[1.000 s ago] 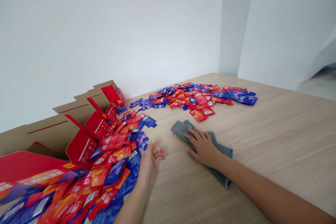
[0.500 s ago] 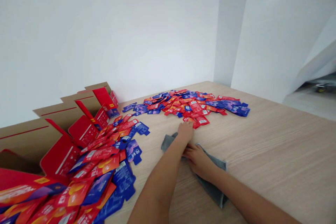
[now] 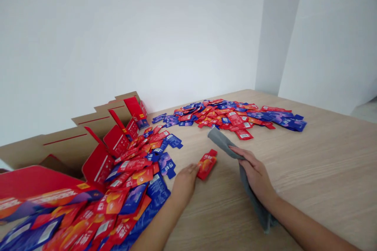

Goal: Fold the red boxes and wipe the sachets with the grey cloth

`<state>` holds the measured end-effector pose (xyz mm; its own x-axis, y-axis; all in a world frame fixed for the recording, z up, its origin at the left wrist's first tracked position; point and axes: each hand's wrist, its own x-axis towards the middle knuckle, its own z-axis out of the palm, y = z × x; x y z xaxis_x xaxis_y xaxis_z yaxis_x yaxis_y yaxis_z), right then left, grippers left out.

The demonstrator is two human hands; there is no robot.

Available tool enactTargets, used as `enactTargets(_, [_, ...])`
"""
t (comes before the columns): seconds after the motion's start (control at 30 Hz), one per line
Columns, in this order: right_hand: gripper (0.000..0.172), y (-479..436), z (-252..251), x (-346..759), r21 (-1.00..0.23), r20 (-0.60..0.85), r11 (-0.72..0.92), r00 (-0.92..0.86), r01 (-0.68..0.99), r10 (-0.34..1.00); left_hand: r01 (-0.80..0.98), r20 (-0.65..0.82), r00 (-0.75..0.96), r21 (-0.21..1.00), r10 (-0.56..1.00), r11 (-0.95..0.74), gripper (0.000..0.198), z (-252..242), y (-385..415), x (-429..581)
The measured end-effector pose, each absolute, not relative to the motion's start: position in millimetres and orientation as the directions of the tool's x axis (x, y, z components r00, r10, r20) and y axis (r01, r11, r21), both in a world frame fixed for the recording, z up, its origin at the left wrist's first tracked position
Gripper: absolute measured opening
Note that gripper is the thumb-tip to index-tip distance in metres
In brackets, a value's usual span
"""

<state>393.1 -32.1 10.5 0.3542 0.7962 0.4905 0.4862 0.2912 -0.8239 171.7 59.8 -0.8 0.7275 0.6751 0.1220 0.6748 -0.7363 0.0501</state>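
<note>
My left hand (image 3: 185,180) pinches the left edge of a red sachet (image 3: 207,164) with an orange print, held low over the table. My right hand (image 3: 255,172) is closed on a folded grey cloth (image 3: 225,143); one end sticks out toward the far left and the rest hangs down below the hand. Just beyond the cloth lies a heap of red and blue sachets (image 3: 218,113). To the left of my left hand spreads another pile of red and blue sachets (image 3: 118,196).
Open red cardboard boxes (image 3: 97,164) with brown inner flaps stand in a row along the left. The light wood table (image 3: 318,160) meets a white wall (image 3: 176,39) at the back, with a corner at right.
My left hand has drawn back toward me and left with a red sachet from the heap's near edge. My right hand has lifted the grey cloth, and the view has shifted left.
</note>
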Motion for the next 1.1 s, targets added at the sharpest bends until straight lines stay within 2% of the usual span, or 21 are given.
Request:
enactTargets(0.07, [0.045, -38.2, 7.9, 367.9, -0.682, 0.542, 0.385, 0.077, 0.621, 0.837, 0.669, 0.097, 0.738, 0.025, 0.668, -0.743, 0.045, -4.4, 37.1, 166.0])
enactTargets(0.13, [0.054, -42.1, 0.4, 343.3, -0.517, 0.437, 0.429, -0.203, 0.741, 0.877, 0.69, 0.055, 0.722, 0.005, 0.689, -0.724, 0.037, -1.9, 21.6, 165.8])
enactTargets(0.17, [0.058, -42.5, -4.2, 335.2, -0.439, 0.36, 0.427, -0.281, 0.791, 0.89, 0.698, 0.038, 0.716, 0.006, 0.697, -0.716, 0.034, 1.0, 17.3, 166.6])
enactTargets(0.23, [0.063, -38.6, -13.0, 332.6, -0.31, 0.249, 0.367, -0.297, 0.877, 0.922, 0.701, 0.033, 0.711, 0.043, 0.702, -0.712, 0.034, 7.6, 14.6, 168.0])
enactTargets(0.33, [0.058, -22.6, -24.8, 361.2, -0.207, 0.254, 0.213, -0.158, 0.955, 0.954, 0.699, 0.072, 0.692, 0.183, 0.719, -0.691, 0.04, 13.6, 18.4, 165.7])
enactTargets(0.4, [0.056, -10.8, -31.7, 389.2, -0.231, 0.312, 0.157, -0.08, 0.96, 0.947, 0.693, 0.109, 0.636, 0.353, 0.764, -0.628, 0.04, 13.2, 21.5, 161.7])
enactTargets(0.47, [0.056, -3.7, -36.0, 410.8, -0.336, 0.366, 0.15, -0.018, 0.93, 0.931, 0.627, 0.102, 0.525, 0.625, 0.845, -0.465, 0.033, 9.9, 23.9, 158.6])
enactTargets(0.53, [0.054, -4.3, -35.2, 417.2, -0.463, 0.404, 0.163, 0.044, 0.871, 0.914, 0.443, -0.049, 0.424, 0.882, 0.904, -0.16, 0.026, 4.6, 25.7, 158.6])
enactTargets(0.57, [0.053, -7.6, -32.7, 413.8, -0.514, 0.425, 0.178, 0.068, 0.839, 0.903, 0.332, -0.154, 0.412, 0.943, 0.898, 0.009, 0.023, 1.8, 26.3, 159.8])
enactTargets(0.63, [0.053, -18.2, -25.0, 395.0, -0.559, 0.472, 0.245, 0.061, 0.792, 0.88, 0.172, -0.306, 0.456, 0.952, 0.836, 0.255, 0.028, -3.2, 27.1, 163.7])
enactTargets(0.67, [0.054, -24.4, -20.9, 381.8, -0.546, 0.489, 0.3, 0.007, 0.782, 0.872, 0.136, -0.335, 0.487, 0.941, 0.807, 0.309, 0.031, -5.1, 27.1, 165.8])
enactTargets(0.77, [0.063, -38.3, -12.4, 344.1, -0.41, 0.413, 0.471, -0.301, 0.781, 0.859, 0.147, -0.356, 0.525, 0.933, 0.773, 0.329, 0.029, -8.4, 26.6, 169.6])
enactTargets(0.83, [0.067, -38.8, -11.0, 333.8, -0.323, 0.308, 0.489, -0.399, 0.81, 0.864, 0.16, -0.368, 0.529, 0.928, 0.764, 0.336, 0.027, -9.1, 26.6, 169.1])
enactTargets(1.0, [0.057, -21.1, -11.4, 361.1, -0.2, 0.232, 0.236, -0.188, 0.951, 0.954, -0.023, -0.329, 0.496, 0.92, 0.804, 0.391, 0.032, -0.6, 33.1, 158.8])
enactTargets(1.1, [0.057, -18.6, -8.7, 376.6, -0.192, 0.224, 0.197, -0.152, 0.961, 0.963, -0.249, -0.185, 0.261, 0.935, 0.947, 0.251, 0.028, 15.0, 43.3, 146.9])
